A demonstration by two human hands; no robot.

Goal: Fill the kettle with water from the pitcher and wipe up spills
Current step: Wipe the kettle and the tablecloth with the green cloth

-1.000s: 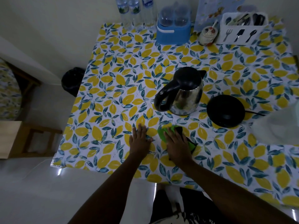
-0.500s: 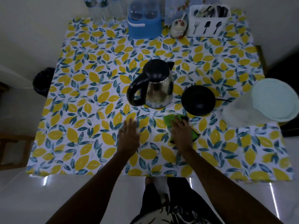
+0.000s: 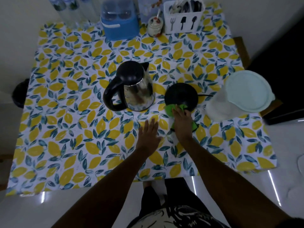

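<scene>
A steel kettle (image 3: 136,94) with a black lid and handle stands upright at the middle of the lemon-print table (image 3: 65,89). Its round black base (image 3: 181,94) lies just to the right, and a translucent pitcher (image 3: 230,102) with a pale lid stands further right. My right hand (image 3: 182,122) presses a green cloth (image 3: 170,110) onto the table at the near edge of the base. My left hand (image 3: 148,134) rests flat on the table, fingers spread, left of the cloth and in front of the kettle.
Along the far edge stand clear water bottles (image 3: 69,12), a blue container (image 3: 120,22), a small jar (image 3: 155,26) and a white cutlery holder (image 3: 182,17). A dark bin (image 3: 20,92) sits on the floor left of the table. A thin black cord runs from the base toward the pitcher.
My right hand has slid the green cloth to the right and away from me, from in front of the kettle up to the base's edge. The left hand stayed flat beside it.
</scene>
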